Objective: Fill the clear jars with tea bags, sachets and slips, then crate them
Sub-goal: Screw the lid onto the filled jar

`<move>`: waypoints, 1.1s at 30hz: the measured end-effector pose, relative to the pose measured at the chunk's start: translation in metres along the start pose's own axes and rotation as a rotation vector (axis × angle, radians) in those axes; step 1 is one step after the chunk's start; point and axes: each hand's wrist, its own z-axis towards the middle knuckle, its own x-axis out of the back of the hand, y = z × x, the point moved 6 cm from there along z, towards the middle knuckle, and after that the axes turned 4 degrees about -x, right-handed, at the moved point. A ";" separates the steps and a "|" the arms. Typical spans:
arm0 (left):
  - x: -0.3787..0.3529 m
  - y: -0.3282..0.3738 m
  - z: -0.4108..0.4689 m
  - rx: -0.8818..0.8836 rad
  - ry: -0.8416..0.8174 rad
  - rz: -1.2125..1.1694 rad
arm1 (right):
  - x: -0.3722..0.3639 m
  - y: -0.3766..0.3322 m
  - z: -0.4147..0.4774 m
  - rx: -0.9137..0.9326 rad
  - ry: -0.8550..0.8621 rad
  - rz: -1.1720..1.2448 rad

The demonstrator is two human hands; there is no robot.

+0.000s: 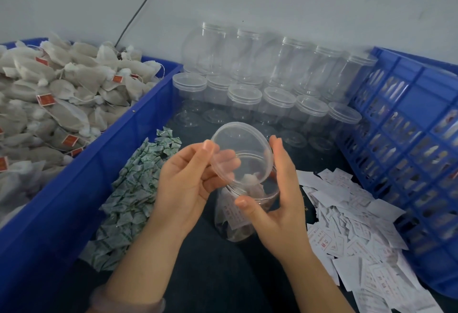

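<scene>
A clear jar (235, 218) stands on the dark table at centre, with tea bags and a white slip inside. Its clear round lid (241, 149) is tilted over the mouth. My left hand (188, 181) pinches the lid's left edge between thumb and fingers. My right hand (282, 196) curls round the jar's rim on the right, fingertips touching the lid's right edge. Tea bags (49, 104) with red tags fill the blue bin (104, 164) at left. Green-printed sachets (133, 196) lie beside it. White slips (352, 228) are heaped at right.
Several capped empty jars (267, 94) stand in rows behind, with more stacked on top against the grey wall. A blue slotted crate (406, 139) holding filled jars stands at right. A dark cable (141, 10) runs down the wall.
</scene>
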 end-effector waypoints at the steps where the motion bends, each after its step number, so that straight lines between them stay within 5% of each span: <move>1: -0.001 0.001 0.000 -0.019 -0.015 0.039 | -0.001 -0.002 0.001 0.023 -0.002 -0.028; 12: -0.009 0.003 0.001 -0.092 -0.136 0.148 | 0.006 -0.007 0.001 -0.011 0.085 -0.036; 17: 0.007 0.010 0.004 -0.354 0.029 0.281 | 0.023 -0.008 0.004 0.036 0.216 -0.005; 23: -0.006 -0.029 0.006 -0.160 -0.130 0.377 | 0.023 0.001 0.008 -0.077 0.108 0.011; 33: -0.013 -0.044 -0.003 -0.269 -0.211 0.398 | 0.014 0.000 0.007 0.001 0.033 -0.011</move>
